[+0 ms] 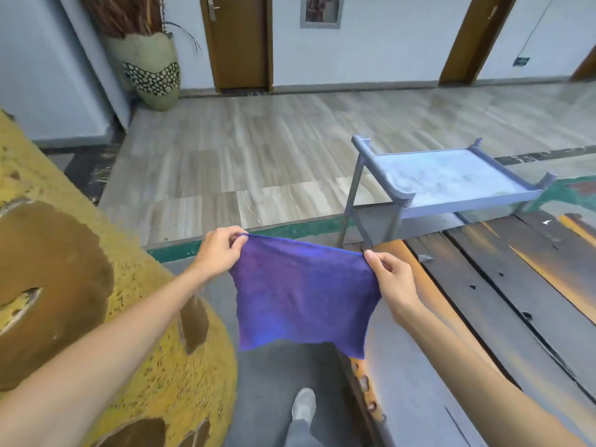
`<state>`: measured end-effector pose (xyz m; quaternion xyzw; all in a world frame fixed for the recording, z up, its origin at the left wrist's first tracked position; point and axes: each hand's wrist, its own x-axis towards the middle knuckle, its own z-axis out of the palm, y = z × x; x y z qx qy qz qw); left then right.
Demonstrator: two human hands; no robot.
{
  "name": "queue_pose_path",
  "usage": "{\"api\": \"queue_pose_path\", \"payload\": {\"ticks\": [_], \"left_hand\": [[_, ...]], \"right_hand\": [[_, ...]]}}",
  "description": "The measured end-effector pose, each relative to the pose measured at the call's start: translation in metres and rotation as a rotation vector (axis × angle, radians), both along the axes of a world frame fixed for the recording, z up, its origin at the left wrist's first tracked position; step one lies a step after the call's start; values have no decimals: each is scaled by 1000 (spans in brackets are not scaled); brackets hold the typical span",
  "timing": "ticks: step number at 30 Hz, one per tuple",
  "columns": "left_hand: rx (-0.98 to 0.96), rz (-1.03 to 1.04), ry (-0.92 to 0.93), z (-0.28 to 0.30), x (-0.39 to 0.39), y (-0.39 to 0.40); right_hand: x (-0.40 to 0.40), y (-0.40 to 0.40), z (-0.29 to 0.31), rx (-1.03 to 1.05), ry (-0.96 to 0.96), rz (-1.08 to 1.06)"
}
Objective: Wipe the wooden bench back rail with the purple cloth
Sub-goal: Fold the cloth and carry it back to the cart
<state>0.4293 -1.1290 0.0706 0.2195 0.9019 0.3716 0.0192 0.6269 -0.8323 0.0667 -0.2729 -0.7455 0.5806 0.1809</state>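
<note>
Head view: purple cloth (303, 295) held spread in mid-air, hanging flat above floor, left of dark wooden bench (516, 301). Left hand (219, 251) pinches upper left corner; right hand (392, 279) pinches upper right corner. Grey metal cart (451, 182) stands beyond bench. Large yellow vase (80, 285) at left.
</note>
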Motion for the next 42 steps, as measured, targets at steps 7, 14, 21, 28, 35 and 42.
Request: {"api": "queue_pose_path", "payload": {"ticks": [7, 14, 21, 28, 35, 42], "left_hand": [[132, 16, -203, -7, -143, 72], [200, 74, -264, -8, -250, 121], [154, 83, -234, -30, -369, 171], [30, -2, -318, -60, -526, 197], [-113, -149, -261, -70, -680, 233], [-158, -296, -99, -57, -817, 365]], "right_hand": [[-133, 79, -20, -151, -73, 109], [-246, 121, -32, -100, -91, 102], [-375, 161, -58, -154, -166, 19], [-519, 191, -83, -216, -330, -104], [-625, 199, -91, -257, -394, -138], [-712, 256, -97, -272, -300, -343]]}}
